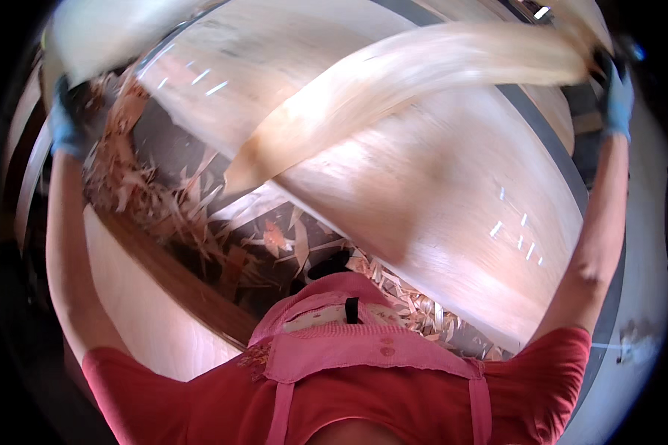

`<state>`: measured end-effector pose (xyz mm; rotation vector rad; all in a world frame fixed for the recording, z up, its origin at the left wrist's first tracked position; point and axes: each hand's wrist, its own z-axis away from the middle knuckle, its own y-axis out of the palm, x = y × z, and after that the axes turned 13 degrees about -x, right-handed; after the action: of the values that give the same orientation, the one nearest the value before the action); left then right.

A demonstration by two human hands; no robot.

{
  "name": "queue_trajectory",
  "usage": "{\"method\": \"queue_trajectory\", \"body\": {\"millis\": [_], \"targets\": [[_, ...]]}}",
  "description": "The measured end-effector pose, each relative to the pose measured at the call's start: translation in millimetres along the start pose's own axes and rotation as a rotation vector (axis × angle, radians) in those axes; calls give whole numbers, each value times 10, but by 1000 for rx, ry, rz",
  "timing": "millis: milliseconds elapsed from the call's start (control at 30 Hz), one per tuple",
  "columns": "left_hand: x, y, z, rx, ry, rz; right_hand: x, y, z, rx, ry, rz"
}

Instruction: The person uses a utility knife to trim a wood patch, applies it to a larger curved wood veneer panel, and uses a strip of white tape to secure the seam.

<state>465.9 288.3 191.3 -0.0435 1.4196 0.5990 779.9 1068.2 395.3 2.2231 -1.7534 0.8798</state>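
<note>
A long, curved strip of pale wood veneer (423,63) hangs across the upper middle, blurred by motion, its pointed end drooping at centre left. At the far right my right hand (616,95), in a blue glove with dark fingers, is closed on the strip's other end. At the upper left my left hand (67,122), gloved the same way, grips the lower edge of a pale veneer sheet (111,33); its fingers are partly hidden. Both arms are stretched wide. Below the strip lies a broad stack of veneer sheets (453,200) with short white marks on its top.
Torn veneer scraps (145,182) litter the dark floor between the stack and a second wooden stack (152,297) at the lower left. A grey edge runs along the far side of the broad stack. A pale grey surface (646,245) lies at the right.
</note>
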Motion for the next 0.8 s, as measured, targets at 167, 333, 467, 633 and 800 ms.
{"method": "queue_trajectory", "body": {"millis": [167,333,467,633,800], "targets": [[1238,2447,-309,310,725,-303,-953,-2565,-400,-243,-166,522],[2503,4014,631,378,946,-450,-1332,-3596,254,-183,-237,1070],[2872,4152,866,279,1145,-755,-2181,-3812,1034,-15,100,972],[2850,3544,657,549,507,-906,-3286,-2847,2511,299,220,1297],[3029,2744,640,622,28,-667,-3064,-2402,2657,385,828,1191]]}}
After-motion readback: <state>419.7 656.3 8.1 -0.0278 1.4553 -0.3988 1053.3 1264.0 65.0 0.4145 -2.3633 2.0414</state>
